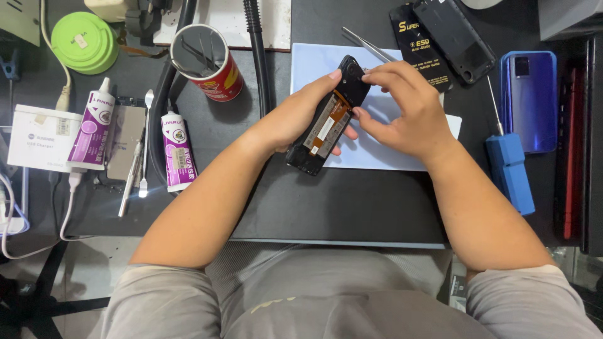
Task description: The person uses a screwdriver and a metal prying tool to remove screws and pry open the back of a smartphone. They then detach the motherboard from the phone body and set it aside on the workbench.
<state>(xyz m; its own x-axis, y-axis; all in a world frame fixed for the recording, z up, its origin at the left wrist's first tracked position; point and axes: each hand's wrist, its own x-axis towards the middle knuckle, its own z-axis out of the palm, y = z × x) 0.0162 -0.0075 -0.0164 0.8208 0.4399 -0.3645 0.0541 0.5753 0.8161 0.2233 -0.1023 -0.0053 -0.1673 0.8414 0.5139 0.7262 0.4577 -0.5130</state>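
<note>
Black opened phone [328,119] lies in your left hand [295,119], which is closed around its lower half; its long axis runs up to the right, toward your right hand [408,110]. Right fingers pinch its top end. Below is a pale blue mat [377,150] on the dark workbench [339,207], tools around.

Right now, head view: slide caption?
Both hands, left hand and right hand, hold an opened phone over a pale mat.
</note>
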